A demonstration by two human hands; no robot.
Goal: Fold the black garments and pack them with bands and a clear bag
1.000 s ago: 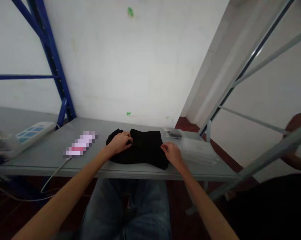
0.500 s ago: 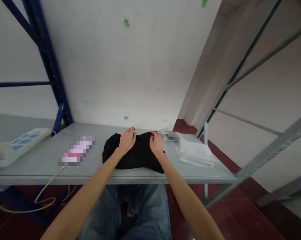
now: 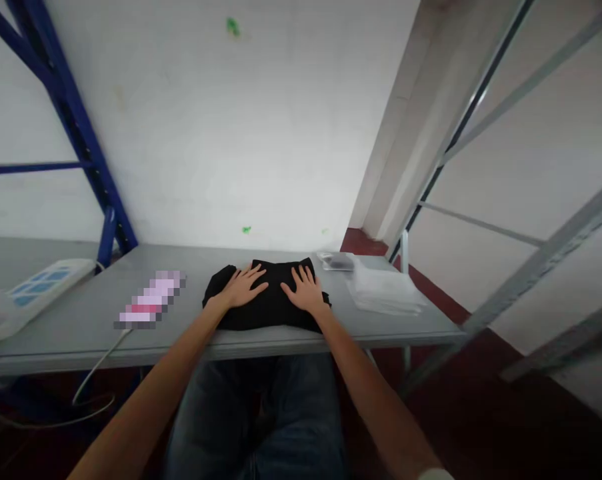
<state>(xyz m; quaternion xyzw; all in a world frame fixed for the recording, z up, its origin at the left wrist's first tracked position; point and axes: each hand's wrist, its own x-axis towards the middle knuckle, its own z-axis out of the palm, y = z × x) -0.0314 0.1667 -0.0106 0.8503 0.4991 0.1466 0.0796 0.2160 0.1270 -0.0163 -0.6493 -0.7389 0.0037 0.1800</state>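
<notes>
A piece of black cloth (image 3: 268, 313), probably a folded garment though its kind does not show, lies in front of me near the table's front edge. My left hand (image 3: 241, 287) rests flat on its left part, fingers spread. On its right part lies my right hand (image 3: 303, 290), palm down and fingers apart. Both palms press against the fabric, and neither hand grips it. Part of the cloth is hidden under my hands.
The grey table (image 3: 181, 340) stands against a white wall. To the right lie a stack of clear plastic bags (image 3: 385, 290) and a small packet (image 3: 337, 261). A blurred-out phone (image 3: 153, 297) with a cable and a white power strip (image 3: 51, 287) are on the left.
Both hands have gone from curled fingers at the cloth's far edge to flat, spread palms on top, closer to me. The cloth's far edge now looks straighter. The camera view has shifted slightly.
</notes>
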